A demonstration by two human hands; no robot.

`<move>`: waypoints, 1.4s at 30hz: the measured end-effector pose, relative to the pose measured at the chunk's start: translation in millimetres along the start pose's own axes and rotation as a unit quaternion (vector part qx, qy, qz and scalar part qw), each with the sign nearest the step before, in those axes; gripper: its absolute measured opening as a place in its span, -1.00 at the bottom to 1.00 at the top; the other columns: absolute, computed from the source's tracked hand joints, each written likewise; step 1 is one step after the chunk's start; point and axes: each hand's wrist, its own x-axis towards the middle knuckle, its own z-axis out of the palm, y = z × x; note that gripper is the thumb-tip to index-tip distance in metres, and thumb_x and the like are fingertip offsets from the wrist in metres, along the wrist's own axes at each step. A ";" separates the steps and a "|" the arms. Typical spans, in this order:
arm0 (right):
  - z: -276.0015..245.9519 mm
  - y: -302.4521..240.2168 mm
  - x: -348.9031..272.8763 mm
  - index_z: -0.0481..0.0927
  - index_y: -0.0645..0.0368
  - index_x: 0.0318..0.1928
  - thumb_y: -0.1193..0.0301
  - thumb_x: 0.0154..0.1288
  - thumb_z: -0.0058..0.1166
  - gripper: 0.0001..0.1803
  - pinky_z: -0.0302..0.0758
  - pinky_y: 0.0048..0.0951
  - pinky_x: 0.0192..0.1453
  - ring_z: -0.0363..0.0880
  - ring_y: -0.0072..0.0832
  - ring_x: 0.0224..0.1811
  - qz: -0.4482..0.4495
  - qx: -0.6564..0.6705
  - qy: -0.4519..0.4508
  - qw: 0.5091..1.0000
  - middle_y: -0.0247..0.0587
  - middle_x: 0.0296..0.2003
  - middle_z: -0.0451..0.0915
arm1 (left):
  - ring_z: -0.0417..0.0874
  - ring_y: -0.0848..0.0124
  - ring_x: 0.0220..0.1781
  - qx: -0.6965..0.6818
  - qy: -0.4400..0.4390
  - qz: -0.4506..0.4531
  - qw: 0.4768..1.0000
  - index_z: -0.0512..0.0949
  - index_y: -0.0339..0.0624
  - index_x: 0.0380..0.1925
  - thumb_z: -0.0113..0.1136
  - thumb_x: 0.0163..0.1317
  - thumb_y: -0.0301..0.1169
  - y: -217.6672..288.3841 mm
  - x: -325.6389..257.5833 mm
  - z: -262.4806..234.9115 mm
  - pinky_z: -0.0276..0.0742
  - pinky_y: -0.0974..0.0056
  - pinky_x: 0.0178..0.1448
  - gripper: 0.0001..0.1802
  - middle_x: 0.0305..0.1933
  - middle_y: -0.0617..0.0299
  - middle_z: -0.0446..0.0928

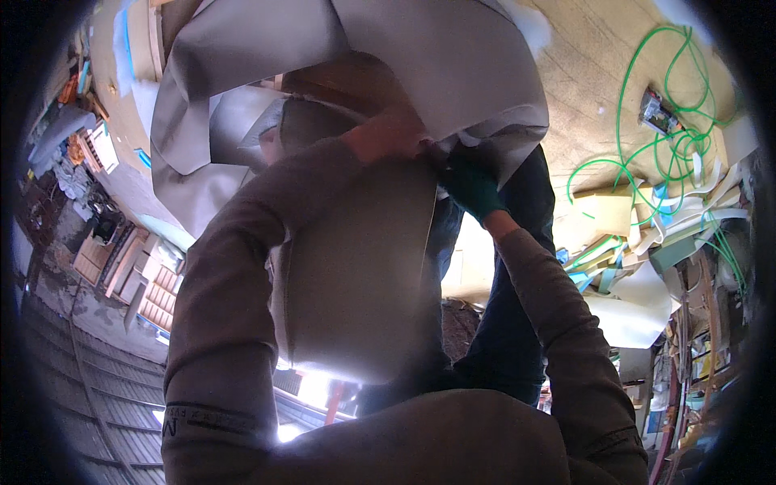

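Observation:
A large sheet of grey, leather-like upholstery material (453, 65) is draped in folds over a padded furniture piece. Its grey padded section (347, 275) extends toward my body. Bare and partly in shadow, my left hand (388, 136) presses in at the edge of the material, its fingertips mostly hidden by the folds. My right hand (471, 184), in a dark green glove, is closed on the bunched edge close beside the left. Between the folds a brown, wood-like inner part (347, 81) shows. Whether the left fingers pinch the material is hard to make out.
A tangled green air hose (621, 105) lies at right on a tan surface, near a small dark device (656, 113). Foam and material offcuts (638, 234) are heaped below it. Wooden slatted pieces (158, 299) and assorted clutter stand at left.

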 end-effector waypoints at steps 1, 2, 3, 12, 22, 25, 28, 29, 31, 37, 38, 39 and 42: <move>5.2 9.2 -1.4 0.75 0.11 0.11 0.23 0.54 0.11 -0.67 0.70 -0.02 0.18 0.77 0.00 0.04 -0.028 -0.012 0.045 0.999 0.02 0.05 0.78 | 0.80 -0.05 0.00 0.007 -0.003 -0.023 1.000 0.78 -0.10 -0.11 0.30 0.34 -0.24 5.5 -2.1 -2.3 0.69 -0.12 0.15 -0.75 -0.05 -0.03 0.77; 8.5 17.0 -1.8 0.75 0.11 0.11 0.22 0.56 0.08 -0.66 0.70 -0.01 0.16 0.78 0.01 0.02 -0.033 -0.030 0.051 0.998 0.03 0.04 0.78 | 0.79 -0.06 -0.01 0.015 -0.009 -0.051 0.999 0.77 -0.11 -0.11 0.29 0.36 -0.23 11.5 -4.2 -4.3 0.69 -0.13 0.15 -0.75 -0.05 -0.05 0.77; 11.3 20.9 -3.9 0.75 0.11 0.10 0.21 0.57 0.05 -0.66 0.71 -0.01 0.14 0.78 0.02 0.00 -0.045 -0.050 0.062 0.996 0.04 0.03 0.79 | 0.79 -0.08 -0.02 0.024 -0.028 -0.084 0.996 0.77 -0.12 -0.12 0.27 0.38 -0.22 17.5 -5.9 -5.5 0.69 -0.14 0.15 -0.74 -0.04 -0.07 0.76; 18.4 25.4 21.2 0.75 0.06 0.06 0.27 0.47 0.10 -0.71 0.68 0.02 0.07 0.75 0.05 -0.01 -0.020 0.003 0.004 1.000 0.01 -0.01 0.78 | 0.71 -0.06 0.20 -0.013 -0.093 -0.088 0.992 0.62 -0.21 0.16 0.09 0.61 -0.14 11.8 -3.0 1.7 0.64 -0.07 0.30 -0.60 0.15 -0.14 0.69; 39.3 50.8 27.1 0.74 0.03 0.12 0.14 0.58 0.04 -0.65 0.62 -0.01 0.22 0.74 0.01 0.06 -0.167 0.101 0.016 0.981 -0.05 0.07 0.76 | 0.71 0.11 0.07 -0.094 -0.072 -0.134 0.984 0.69 -0.13 0.06 0.12 0.59 -0.23 3.1 0.1 29.2 0.67 0.01 0.18 -0.71 0.01 0.00 0.70; 26.4 38.0 26.4 0.79 0.05 0.03 0.11 0.57 0.05 -0.63 0.64 -0.02 0.22 0.76 0.02 0.04 -0.126 0.063 0.014 0.990 0.03 -0.01 0.78 | 0.71 0.07 0.10 -0.095 -0.064 -0.125 0.986 0.71 -0.15 0.04 0.14 0.53 -0.17 -1.0 -10.1 48.1 0.64 0.00 0.22 -0.66 0.03 -0.02 0.70; 2.4 11.8 20.4 0.83 0.12 -0.14 0.19 0.48 0.07 -0.66 0.66 0.01 0.21 0.79 0.03 0.02 -0.062 0.019 -0.018 0.998 0.12 -0.11 0.79 | 0.69 -0.04 0.26 0.088 -0.076 -0.084 0.990 0.71 -0.19 0.09 0.23 0.42 -0.07 4.4 -6.9 57.8 0.58 -0.07 0.36 -0.53 0.21 -0.08 0.69; -9.5 7.0 22.0 0.83 0.12 -0.19 0.20 0.45 0.10 -0.68 0.68 0.02 0.16 0.80 0.03 -0.04 -0.071 -0.003 -0.002 0.997 0.11 -0.17 0.80 | 0.69 -0.05 0.27 0.051 -0.111 -0.153 0.981 0.71 -0.18 0.10 0.22 0.43 -0.07 5.8 -2.2 55.3 0.57 -0.07 0.38 -0.54 0.22 -0.07 0.69; -29.9 -5.5 21.9 0.83 0.11 -0.24 0.23 0.41 0.12 -0.71 0.70 0.03 0.09 0.81 0.03 -0.13 -0.078 -0.034 0.018 0.996 0.09 -0.24 0.80 | 0.68 -0.06 0.30 0.007 -0.139 -0.204 0.969 0.71 -0.17 0.12 0.21 0.47 -0.08 7.1 3.4 39.2 0.55 -0.07 0.42 -0.56 0.23 -0.07 0.69; -73.1 -40.4 6.9 0.75 0.11 -0.04 0.23 0.45 0.15 -0.73 0.70 0.01 -0.01 0.79 0.00 -0.10 -0.036 -0.129 -0.017 0.991 0.02 -0.22 0.78 | 0.69 -0.07 0.30 -0.081 -0.125 -0.093 0.984 0.71 -0.13 0.14 0.21 0.50 -0.16 -31.8 -4.6 -47.8 0.55 -0.07 0.44 -0.62 0.22 -0.07 0.70; -76.4 -45.6 1.3 0.73 0.13 -0.01 0.25 0.44 0.16 -0.72 0.70 0.01 -0.01 0.79 0.01 -0.10 -0.040 -0.065 0.014 0.997 0.03 -0.22 0.78 | 0.69 -0.07 0.29 -0.093 -0.122 -0.081 0.985 0.71 -0.12 0.14 0.21 0.50 -0.18 -41.3 -7.1 -58.2 0.55 -0.07 0.44 -0.63 0.22 -0.07 0.70; -76.3 -52.7 -0.5 0.72 0.14 0.03 0.27 0.42 0.16 -0.71 0.70 0.01 -0.01 0.79 0.02 -0.10 -0.068 -0.002 0.079 0.995 0.05 -0.21 0.77 | 0.70 -0.07 0.29 -0.100 -0.121 -0.074 0.985 0.71 -0.12 0.14 0.21 0.50 -0.19 -48.2 -10.6 -65.5 0.55 -0.07 0.44 -0.64 0.22 -0.07 0.71; -64.9 -72.8 17.1 0.67 0.17 0.15 0.30 0.41 0.16 -0.63 0.69 0.03 0.02 0.79 0.04 -0.05 -0.145 0.056 0.087 0.984 0.05 -0.11 0.78 | 0.70 -0.07 0.28 -0.088 -0.093 -0.079 0.989 0.71 -0.11 0.15 0.22 0.50 -0.22 -52.5 -23.0 -73.1 0.56 -0.07 0.43 -0.66 0.21 -0.07 0.71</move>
